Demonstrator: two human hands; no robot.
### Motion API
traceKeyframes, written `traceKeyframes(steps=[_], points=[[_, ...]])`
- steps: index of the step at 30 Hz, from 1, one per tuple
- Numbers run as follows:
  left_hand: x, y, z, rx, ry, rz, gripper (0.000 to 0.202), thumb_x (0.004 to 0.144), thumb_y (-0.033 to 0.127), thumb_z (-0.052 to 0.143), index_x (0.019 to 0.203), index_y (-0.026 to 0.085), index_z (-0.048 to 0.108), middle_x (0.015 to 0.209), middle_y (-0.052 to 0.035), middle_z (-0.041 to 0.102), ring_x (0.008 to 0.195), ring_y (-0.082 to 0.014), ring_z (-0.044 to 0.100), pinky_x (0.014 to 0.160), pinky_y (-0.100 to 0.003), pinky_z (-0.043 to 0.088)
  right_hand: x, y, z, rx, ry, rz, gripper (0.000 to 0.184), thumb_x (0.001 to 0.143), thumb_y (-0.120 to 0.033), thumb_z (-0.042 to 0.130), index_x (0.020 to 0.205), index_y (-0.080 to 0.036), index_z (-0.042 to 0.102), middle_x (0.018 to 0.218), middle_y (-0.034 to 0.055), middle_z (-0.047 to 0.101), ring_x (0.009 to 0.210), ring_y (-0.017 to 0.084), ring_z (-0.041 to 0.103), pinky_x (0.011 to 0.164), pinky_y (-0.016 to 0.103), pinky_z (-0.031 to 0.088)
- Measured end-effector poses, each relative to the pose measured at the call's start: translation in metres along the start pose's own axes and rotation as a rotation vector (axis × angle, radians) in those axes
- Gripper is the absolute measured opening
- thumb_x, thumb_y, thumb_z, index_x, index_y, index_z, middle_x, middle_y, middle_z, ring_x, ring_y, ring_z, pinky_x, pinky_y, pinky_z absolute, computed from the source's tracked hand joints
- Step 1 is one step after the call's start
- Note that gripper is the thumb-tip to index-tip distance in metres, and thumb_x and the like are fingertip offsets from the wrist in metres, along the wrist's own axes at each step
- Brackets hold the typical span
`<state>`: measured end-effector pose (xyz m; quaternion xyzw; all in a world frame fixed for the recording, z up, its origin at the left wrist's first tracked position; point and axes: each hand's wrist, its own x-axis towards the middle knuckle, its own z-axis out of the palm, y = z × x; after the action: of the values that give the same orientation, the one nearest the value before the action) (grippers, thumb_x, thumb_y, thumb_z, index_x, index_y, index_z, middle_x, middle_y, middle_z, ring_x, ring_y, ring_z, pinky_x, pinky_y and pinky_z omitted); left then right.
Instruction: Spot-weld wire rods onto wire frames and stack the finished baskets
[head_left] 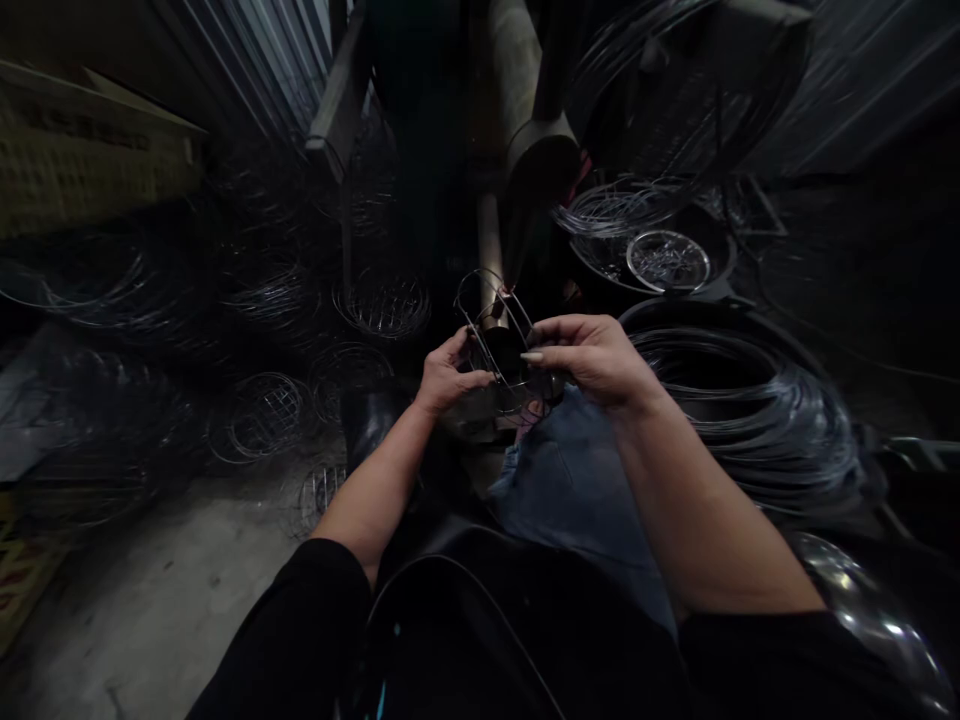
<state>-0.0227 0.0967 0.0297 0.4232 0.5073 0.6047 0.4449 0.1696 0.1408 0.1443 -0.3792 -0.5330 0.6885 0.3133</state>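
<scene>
The wire frame point(491, 312) sits just above the knee point(570, 470), held up between both hands. It looks like 2 or 3 thin dark loops joined into a small cage. The light is too dim to count the wires or see the joints.

The left hand point(450, 375), to the left of the knee, is closed around the frame's lower left edge, with the thumb pressed on a wire. The right hand point(592, 355), directly above the knee, pinches the right side. Its fingers point(544, 352) are curled over the top wire, and its thumb is hidden beneath. Both grips are clamped on metal, not open.

Judged from its thin gauge, the frame is probably light and fairly stiff but springy, so a loop would likely bend out of shape if squeezed across its middle. Bare wire is smooth and narrow and can roll or slip between fingertips, and any cut ends may prick. The safest hold seems to be near the crossings where the loops meet, with 1 hand on each side as here, rather than on a free span.

Right of the knee lies a big coil point(750, 410) of bright wire. Left of the knee, round grilles point(262, 415) are scattered on the floor point(150, 600). Beyond the knee stands a pipe point(491, 235), and another grille point(667, 258) lies further to the right.
</scene>
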Motion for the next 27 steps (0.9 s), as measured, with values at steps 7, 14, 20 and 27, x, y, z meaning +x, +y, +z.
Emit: traceKeyframes(steps=[7,14,20,27], points=[[0.009,-0.016,0.002,-0.063,0.000,0.098,0.084,0.046,0.025,0.091,0.124,0.014,0.061,0.124,-0.0106,0.063,0.119,-0.0280,0.058,0.112,-0.045,0.039,0.001,0.017,-0.004,-0.090,0.048,-0.146,0.034,0.054,-0.029,0.088,0.082,-0.017,0.074,0.071,0.0005,0.068,0.063,0.014,0.061,0.060,0.026,0.050],[0.018,-0.022,0.005,-0.022,0.032,0.152,0.086,0.048,0.025,0.091,0.127,0.015,0.060,0.131,-0.0116,0.059,0.124,-0.0295,0.053,0.113,-0.044,0.037,0.007,0.021,-0.009,-0.092,0.077,-0.169,0.033,0.053,-0.029,0.088,0.080,-0.017,0.074,0.071,0.0013,0.068,0.064,0.014,0.062,0.061,0.026,0.051],[0.023,-0.027,0.005,-0.003,0.058,0.179,0.084,0.048,0.024,0.090,0.126,0.012,0.060,0.129,-0.0134,0.060,0.124,-0.0298,0.053,0.113,-0.045,0.037,0.012,0.019,-0.009,-0.041,0.105,-0.135,0.036,0.048,-0.029,0.090,0.077,-0.016,0.073,0.068,0.0012,0.067,0.062,0.014,0.062,0.059,0.026,0.052],[0.009,-0.007,0.008,0.002,-0.008,0.159,0.073,0.053,0.024,0.088,0.121,0.016,0.063,0.118,-0.0091,0.064,0.114,-0.0252,0.060,0.107,-0.041,0.043,0.004,0.012,-0.006,0.024,0.101,-0.105,0.037,0.051,-0.027,0.089,0.083,-0.018,0.073,0.076,0.0025,0.070,0.066,0.014,0.063,0.062,0.028,0.053]])
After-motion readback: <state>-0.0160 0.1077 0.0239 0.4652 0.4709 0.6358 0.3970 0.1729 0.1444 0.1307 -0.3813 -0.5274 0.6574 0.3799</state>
